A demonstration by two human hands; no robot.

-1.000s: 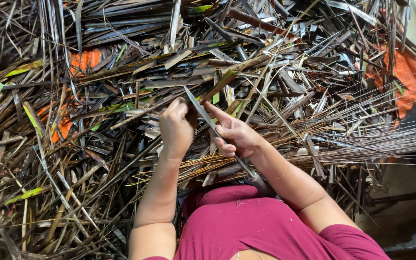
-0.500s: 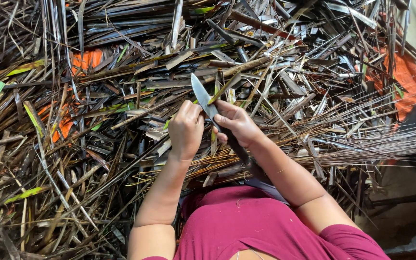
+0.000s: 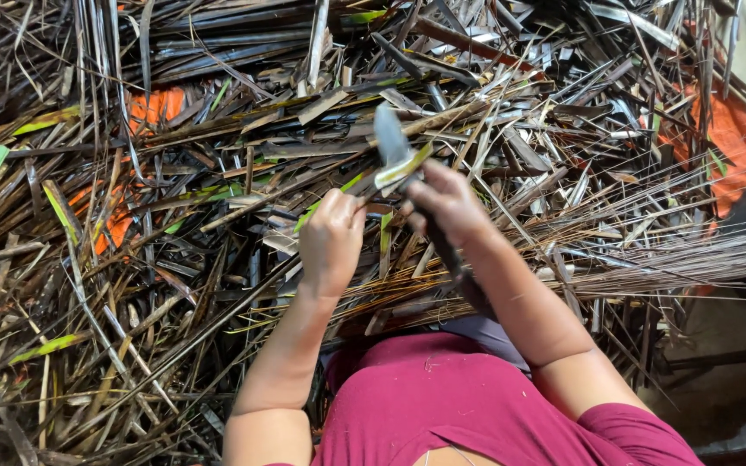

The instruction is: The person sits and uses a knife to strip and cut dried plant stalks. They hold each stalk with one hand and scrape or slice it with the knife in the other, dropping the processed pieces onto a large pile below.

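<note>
My right hand [image 3: 447, 203] grips a knife [image 3: 389, 138] whose grey blade points up and away from me. A narrow green palm leaf strip [image 3: 401, 168] lies across the blade near its base. My left hand [image 3: 331, 237] is closed around the near end of that strip, just left of the knife. Both hands are held close together above the heap of leaf scraps, in front of my chest in a magenta shirt.
A deep heap of dry brown and dark palm leaf strips [image 3: 174, 285] covers the ground all around. A bundle of thin pale midribs [image 3: 675, 255] lies at the right. Orange sheeting [image 3: 731, 138] shows at the right and under the heap at the left [image 3: 153, 108].
The knife blade has swung further up and away along the leaf strip. Both hands have shifted slightly with the stroke.
</note>
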